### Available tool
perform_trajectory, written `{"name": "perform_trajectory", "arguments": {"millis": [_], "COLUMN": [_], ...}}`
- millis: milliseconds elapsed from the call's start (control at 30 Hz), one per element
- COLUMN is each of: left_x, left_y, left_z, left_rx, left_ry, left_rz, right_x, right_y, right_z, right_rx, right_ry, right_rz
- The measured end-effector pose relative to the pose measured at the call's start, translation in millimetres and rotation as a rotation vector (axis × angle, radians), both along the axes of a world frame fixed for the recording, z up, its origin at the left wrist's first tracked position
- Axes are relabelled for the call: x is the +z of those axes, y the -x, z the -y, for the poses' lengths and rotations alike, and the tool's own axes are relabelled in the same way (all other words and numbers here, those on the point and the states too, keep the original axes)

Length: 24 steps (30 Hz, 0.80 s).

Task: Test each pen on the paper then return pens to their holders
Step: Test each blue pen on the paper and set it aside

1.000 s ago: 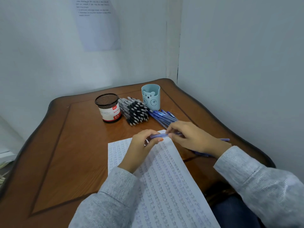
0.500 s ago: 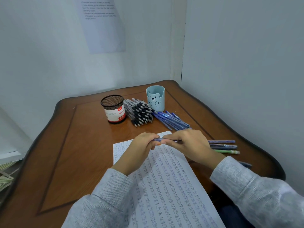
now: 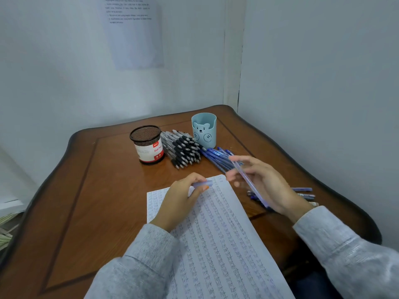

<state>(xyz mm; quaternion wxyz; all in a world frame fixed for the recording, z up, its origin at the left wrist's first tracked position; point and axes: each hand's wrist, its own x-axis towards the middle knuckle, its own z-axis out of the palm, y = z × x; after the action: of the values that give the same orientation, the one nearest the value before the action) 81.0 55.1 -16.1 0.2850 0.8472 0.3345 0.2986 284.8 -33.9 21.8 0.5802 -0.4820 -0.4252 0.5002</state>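
A: On the counter [image 3: 97, 201], seen from above?
B: A long sheet of paper [image 3: 216, 244], filled with rows of small handwritten marks, running from the near edge toward the middle.
A: And the left hand [image 3: 179, 201]?
B: Over the paper's far left corner, curled, pinching a short lilac cap [image 3: 203, 183] between thumb and fingertips, just above the paper's far edge.
A: The right hand [image 3: 272, 186]?
B: Raised just past the paper's far right corner, palm toward the left hand, holding a pale lilac pen [image 3: 250, 184] between thumb and loosely bent fingers. Blurred, so no telling how firm the grip. Slanted, one end up by the forefinger, the other down by the heel of the hand, off the paper and apart from the cap.
A: Holders?
B: Beyond the paper's far edge: a black mesh holder [image 3: 149, 147] with a red and white label to the left, a light blue bear holder [image 3: 204, 130] to the right, both upright. Between them, lying flat, a heap of black pens [image 3: 183, 149]; just right of that, toward the paper's far right corner, a fan of blue pens [image 3: 216, 157].
A: Anything else right of the paper?
B: A few loose pens [image 3: 303, 189] lying flat, partly hidden behind the right hand.
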Motion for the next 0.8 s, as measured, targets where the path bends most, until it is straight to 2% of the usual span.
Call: {"name": "perform_trajectory", "arguments": {"millis": [67, 100, 167, 300, 400, 533, 600, 733, 800], "left_x": [-0.7, -1.8, -6.6, -17.3, -16.5, -19.7, -21.4, -22.4, -23.3], "left_y": [-7.4, -10.2, -12.7, -7.2, 3.0, 15.5, 17.2, 16.3, 16.7], "left_z": [-3.3, -5.2, -8.7, -11.6, -15.9, -23.6, -24.9, -24.2, -24.5], "left_rx": [-0.027, -0.046, -0.098, -0.195, -0.209, -0.179, -0.166, -0.163, -0.163], "left_ry": [0.039, 0.060, 0.099, 0.229, 0.233, 0.213, 0.207, 0.214, 0.205], "left_rz": [-0.012, -0.029, -0.074, -0.055, -0.049, -0.045, -0.032, -0.019, -0.028], "right_x": [-3.4, -4.7, -8.4, -15.7, -21.0, -27.1, -30.4, -33.4, -34.9], "right_y": [4.5, 6.9, 11.5, 15.7, 14.2, 19.8, 23.8, 26.8, 26.0], "right_z": [-4.6, -8.1, -16.6, -32.5, -44.8, -56.6, -60.9, -69.6, -74.7], "right_rx": [0.008, -0.013, -0.070, -0.222, -0.300, -0.226, -0.203, -0.266, -0.289], "right_ry": [-0.017, -0.028, -0.039, 0.025, 0.041, 0.030, 0.043, 0.042, 0.021], "right_rz": [-0.294, -0.357, -0.359, -0.178, -0.108, -0.010, 0.099, 0.410, 0.420]}}
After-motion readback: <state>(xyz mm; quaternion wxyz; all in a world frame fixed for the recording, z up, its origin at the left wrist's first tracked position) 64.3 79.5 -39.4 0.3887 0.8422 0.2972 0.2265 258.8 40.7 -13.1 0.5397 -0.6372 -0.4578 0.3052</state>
